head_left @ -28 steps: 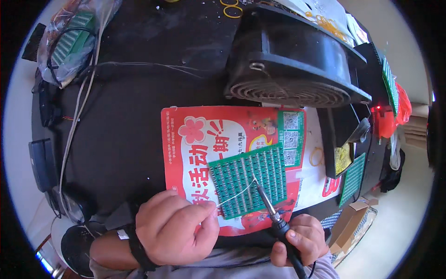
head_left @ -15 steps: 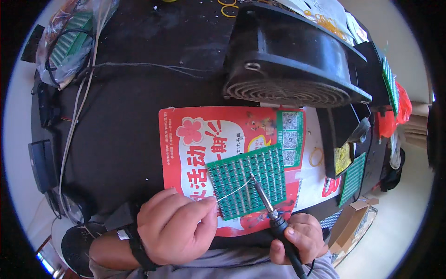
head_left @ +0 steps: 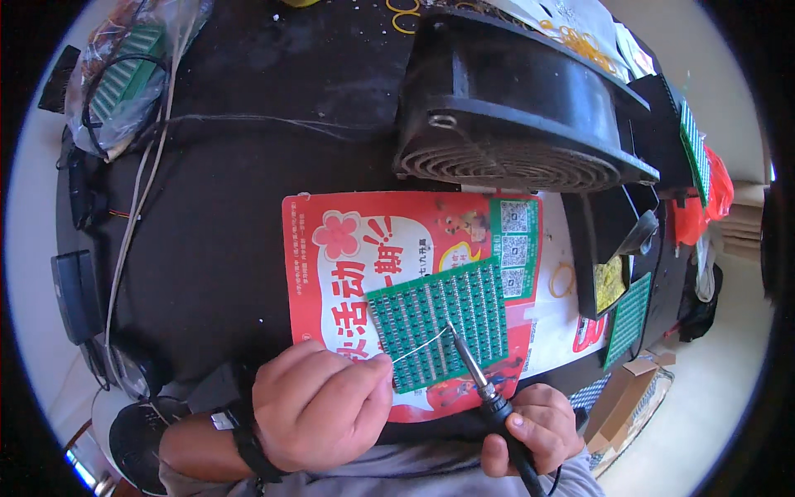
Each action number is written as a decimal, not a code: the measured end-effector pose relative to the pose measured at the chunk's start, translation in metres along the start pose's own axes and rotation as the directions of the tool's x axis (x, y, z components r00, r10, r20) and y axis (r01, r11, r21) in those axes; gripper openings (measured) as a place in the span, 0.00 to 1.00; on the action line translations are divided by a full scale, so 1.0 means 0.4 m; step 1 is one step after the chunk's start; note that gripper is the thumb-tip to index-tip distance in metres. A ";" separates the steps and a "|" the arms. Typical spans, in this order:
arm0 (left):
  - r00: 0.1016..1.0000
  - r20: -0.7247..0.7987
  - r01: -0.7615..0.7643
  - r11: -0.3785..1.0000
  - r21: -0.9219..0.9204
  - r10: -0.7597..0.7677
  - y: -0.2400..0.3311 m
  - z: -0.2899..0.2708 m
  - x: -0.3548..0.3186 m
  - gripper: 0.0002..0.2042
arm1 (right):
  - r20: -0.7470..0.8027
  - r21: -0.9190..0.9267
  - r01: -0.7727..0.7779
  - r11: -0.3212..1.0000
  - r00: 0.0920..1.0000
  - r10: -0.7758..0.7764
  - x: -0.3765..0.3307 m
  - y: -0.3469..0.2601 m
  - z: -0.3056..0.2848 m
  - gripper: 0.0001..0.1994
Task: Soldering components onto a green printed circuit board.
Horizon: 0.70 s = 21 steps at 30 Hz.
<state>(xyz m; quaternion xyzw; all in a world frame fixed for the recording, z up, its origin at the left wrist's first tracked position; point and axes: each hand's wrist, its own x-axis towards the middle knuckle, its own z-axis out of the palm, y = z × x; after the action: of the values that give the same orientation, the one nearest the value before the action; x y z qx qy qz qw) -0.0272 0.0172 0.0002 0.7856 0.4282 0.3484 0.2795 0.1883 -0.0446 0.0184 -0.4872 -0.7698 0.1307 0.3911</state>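
Observation:
A green circuit board [head_left: 414, 331] with rows of small components lies at a slant on a red printed sheet [head_left: 310, 248]. My left hand [head_left: 327, 406] is closed, pinching a thin strand of solder wire [head_left: 421, 346] that reaches across the board. In my right hand [head_left: 542, 431] is a soldering iron [head_left: 495, 404], held by its black handle. Its metal tip points up and left onto the board, meeting the far end of the wire near the board's middle. The fingertips of my left hand hide the near end of the wire.
A black fan [head_left: 513, 108] stands beyond the board. Right of the sheet are a black holder with a yellow sponge [head_left: 611, 283], another green board [head_left: 629, 319] and a cardboard box [head_left: 625, 406]. Cables [head_left: 137, 199] and a plastic bag of boards [head_left: 124, 79] lie at left.
My left hand has shifted slightly right, and the iron's tip has dropped a little toward me. The wire's end has stayed by the tip. The board has barely moved.

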 end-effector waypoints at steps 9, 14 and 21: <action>1.000 0.014 -0.024 1.000 -0.018 0.024 0.002 -0.001 0.004 0.11 | 0.064 -0.034 -0.060 0.998 0.996 0.062 0.014 -0.017 -0.012 0.14; 0.999 0.018 -0.043 0.999 0.016 0.043 0.005 0.002 0.002 0.10 | 0.047 0.071 -0.017 0.997 0.999 0.014 -0.053 0.013 -0.032 0.14; 0.997 0.071 -0.010 1.000 0.021 0.008 0.007 0.000 -0.001 0.12 | 0.063 0.056 0.048 0.997 0.997 -0.052 -0.050 0.024 -0.030 0.15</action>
<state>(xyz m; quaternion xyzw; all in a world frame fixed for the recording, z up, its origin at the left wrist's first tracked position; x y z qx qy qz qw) -0.0259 0.0154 0.0023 0.8023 0.4180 0.3170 0.2847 0.2077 -0.0590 0.0110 -0.4525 -0.7901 0.1574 0.3825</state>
